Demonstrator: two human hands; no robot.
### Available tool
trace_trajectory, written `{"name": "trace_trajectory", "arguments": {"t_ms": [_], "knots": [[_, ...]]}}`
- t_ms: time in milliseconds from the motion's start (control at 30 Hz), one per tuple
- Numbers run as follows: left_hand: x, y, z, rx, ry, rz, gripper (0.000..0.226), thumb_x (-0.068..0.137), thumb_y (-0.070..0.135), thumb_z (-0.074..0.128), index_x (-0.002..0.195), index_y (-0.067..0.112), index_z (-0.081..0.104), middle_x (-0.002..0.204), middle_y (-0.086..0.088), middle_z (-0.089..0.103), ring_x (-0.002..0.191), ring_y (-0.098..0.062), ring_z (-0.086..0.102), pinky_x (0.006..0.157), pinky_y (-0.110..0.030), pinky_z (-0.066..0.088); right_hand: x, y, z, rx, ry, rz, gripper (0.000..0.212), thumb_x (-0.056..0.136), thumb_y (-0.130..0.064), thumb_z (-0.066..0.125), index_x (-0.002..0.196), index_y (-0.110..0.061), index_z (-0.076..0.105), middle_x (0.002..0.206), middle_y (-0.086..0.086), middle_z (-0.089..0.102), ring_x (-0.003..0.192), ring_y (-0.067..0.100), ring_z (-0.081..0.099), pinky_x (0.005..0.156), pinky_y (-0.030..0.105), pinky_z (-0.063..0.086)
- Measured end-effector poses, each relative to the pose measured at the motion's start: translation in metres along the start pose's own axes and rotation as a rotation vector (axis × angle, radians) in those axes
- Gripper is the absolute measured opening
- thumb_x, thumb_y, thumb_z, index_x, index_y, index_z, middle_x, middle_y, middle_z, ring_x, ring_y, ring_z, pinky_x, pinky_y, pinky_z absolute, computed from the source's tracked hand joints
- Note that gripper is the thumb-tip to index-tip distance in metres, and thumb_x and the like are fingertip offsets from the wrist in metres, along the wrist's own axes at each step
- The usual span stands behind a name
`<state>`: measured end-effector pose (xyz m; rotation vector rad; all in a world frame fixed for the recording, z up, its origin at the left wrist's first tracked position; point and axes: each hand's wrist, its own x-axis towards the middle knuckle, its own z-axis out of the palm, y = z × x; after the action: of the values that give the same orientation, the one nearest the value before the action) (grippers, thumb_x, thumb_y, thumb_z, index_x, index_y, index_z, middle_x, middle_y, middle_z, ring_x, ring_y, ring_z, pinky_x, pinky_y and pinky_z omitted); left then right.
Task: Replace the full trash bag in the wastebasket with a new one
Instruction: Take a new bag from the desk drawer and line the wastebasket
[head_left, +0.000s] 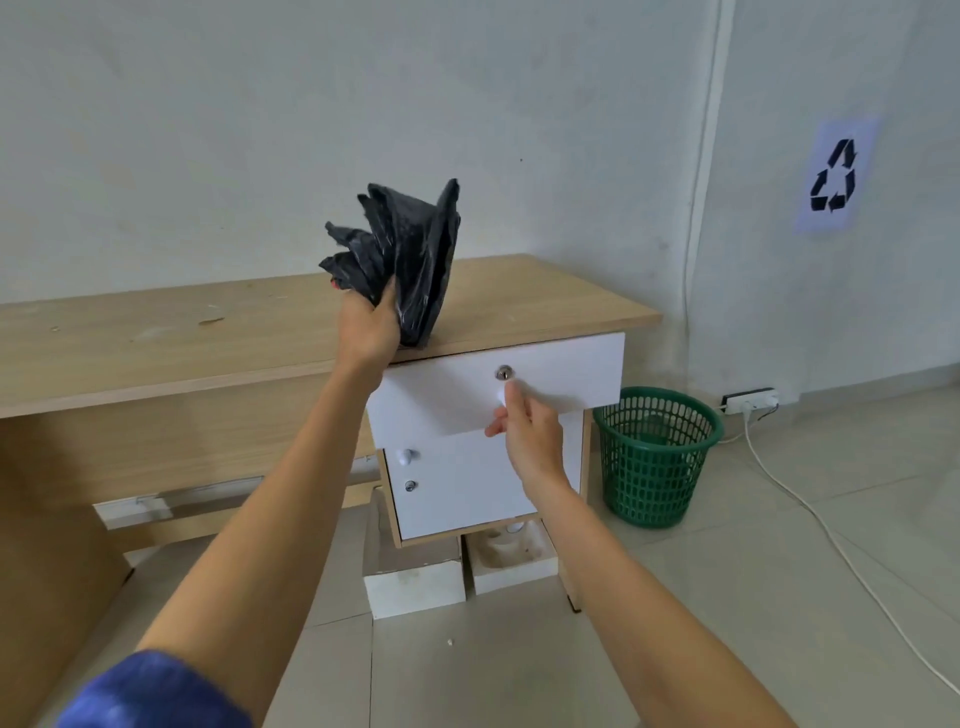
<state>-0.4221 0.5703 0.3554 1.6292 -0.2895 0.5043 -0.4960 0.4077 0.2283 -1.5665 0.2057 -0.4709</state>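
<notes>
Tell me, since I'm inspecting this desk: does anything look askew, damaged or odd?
Yes: two white blocks sit under the desk's cabinet, seemingly propping it up; the right one's top looks gouged. The desktop carries scuffs and debris.

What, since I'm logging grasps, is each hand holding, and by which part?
Left hand grips the folded black trash bag by its bunched lower end; right hand pinches the top drawer by its white knob.

Soft even daylight, faint shadows, wide-angle bending, perhaps slight edge blur.
</notes>
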Motion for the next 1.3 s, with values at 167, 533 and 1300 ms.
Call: {"name": "trace_trajectory", "arguments": {"t_ms": [167, 533, 1300], "knots": [[0.009, -0.001, 0.003, 0.023, -0.012, -0.08, 0.043, 0.105, 0.039, 0.053, 0.136, 0.01, 0.06, 0.116, 0.005, 0.065, 0.11, -0.016, 0.06, 0.094, -0.028, 0.046, 0.035, 0.002, 0.015, -0.013, -0.067, 0.104, 0.042, 0.105, -0.04, 0.038, 0.095, -0.012, 0.068, 0.079, -0.001, 0.079, 0.102, 0.02, 0.065, 0.076, 0.031, 0.04], [0.019, -0.011, -0.001, 0.0, -0.062, -0.118, 0.051, 0.098, 0.052, 0.055, 0.133, 0.015, 0.062, 0.13, 0.001, 0.067, 0.121, -0.019, 0.062, 0.109, -0.039, 0.047, 0.06, 0.007, 0.037, 0.005, -0.075, 0.109, 0.036, 0.106, -0.046, 0.039, 0.102, -0.018, 0.062, 0.1, 0.012, 0.076, 0.073, 0.017, 0.062, 0.065, 0.028, 0.041], [-0.004, 0.023, 0.057, 0.071, -0.385, 0.208, 0.033, 0.106, 0.035, 0.053, 0.132, 0.018, 0.063, 0.12, 0.003, 0.072, 0.112, -0.012, 0.066, 0.097, -0.028, 0.053, 0.06, -0.162, -0.009, -0.008, 0.045, -0.284, 0.085, 0.067, -0.071, 0.081, 0.134, -0.03, 0.048, 0.125, -0.013, 0.066, 0.117, 0.01, 0.063, 0.101, 0.039, 0.053]]}}
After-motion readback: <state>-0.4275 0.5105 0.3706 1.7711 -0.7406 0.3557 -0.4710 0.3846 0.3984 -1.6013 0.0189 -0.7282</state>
